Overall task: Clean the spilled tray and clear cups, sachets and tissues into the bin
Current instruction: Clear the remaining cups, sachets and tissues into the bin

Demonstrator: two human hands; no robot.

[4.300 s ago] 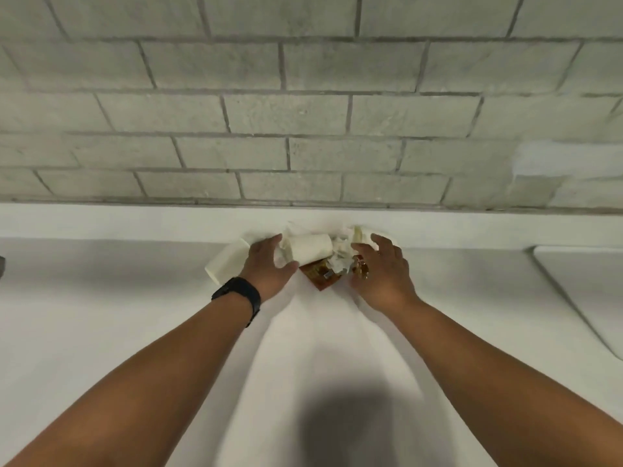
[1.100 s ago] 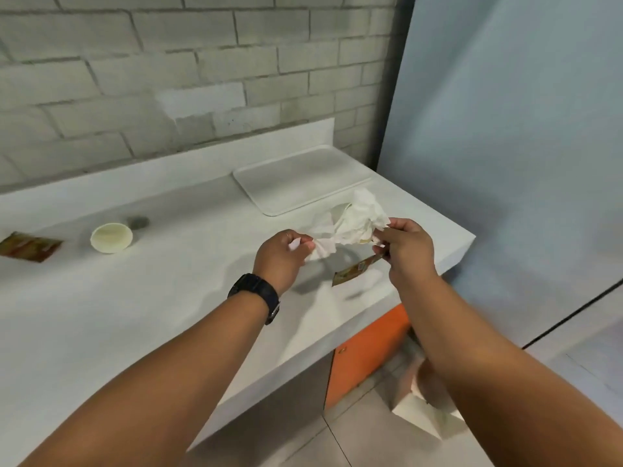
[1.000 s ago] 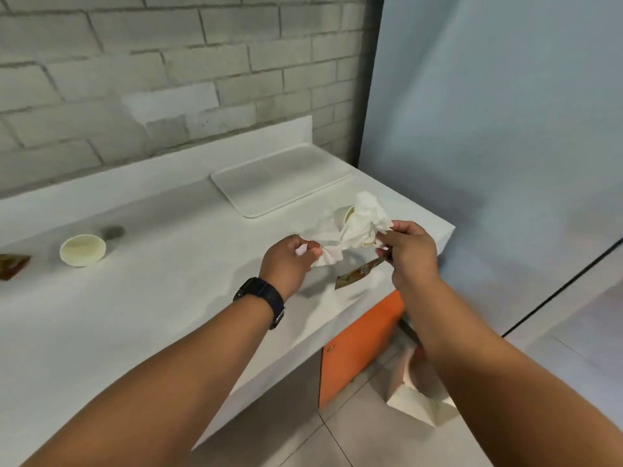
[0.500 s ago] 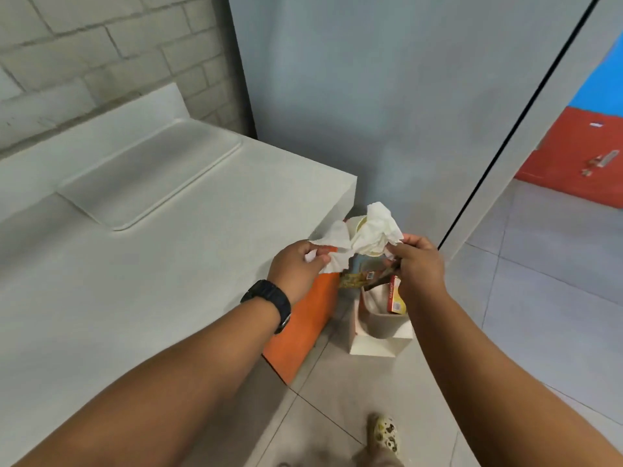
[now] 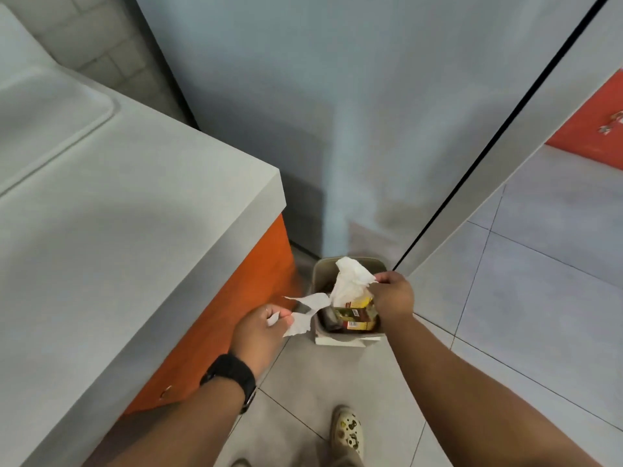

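Observation:
A small beige bin [image 5: 350, 336] stands on the floor beside the counter's orange end panel. Brown and yellow sachets [image 5: 354, 319] lie inside it. My right hand [image 5: 392, 296] hangs over the bin and pinches a crumpled white tissue bundle [image 5: 350, 281]. My left hand [image 5: 259, 328], just left of the bin, pinches a torn strip of white tissue [image 5: 303, 313]. A white tray [image 5: 43, 123] rests on the counter at the far left.
The white counter [image 5: 135, 230] fills the left half, with an orange cabinet side [image 5: 236, 315] below its edge. A grey wall panel [image 5: 337, 112] rises behind the bin. Tiled floor [image 5: 522, 281] spreads to the right. My shoe [image 5: 347, 433] is near the bottom.
I have turned from the counter and stepped to the bin. Both hands have lowered, my right hand now over the bin's opening, and the tissue has split between my hands.

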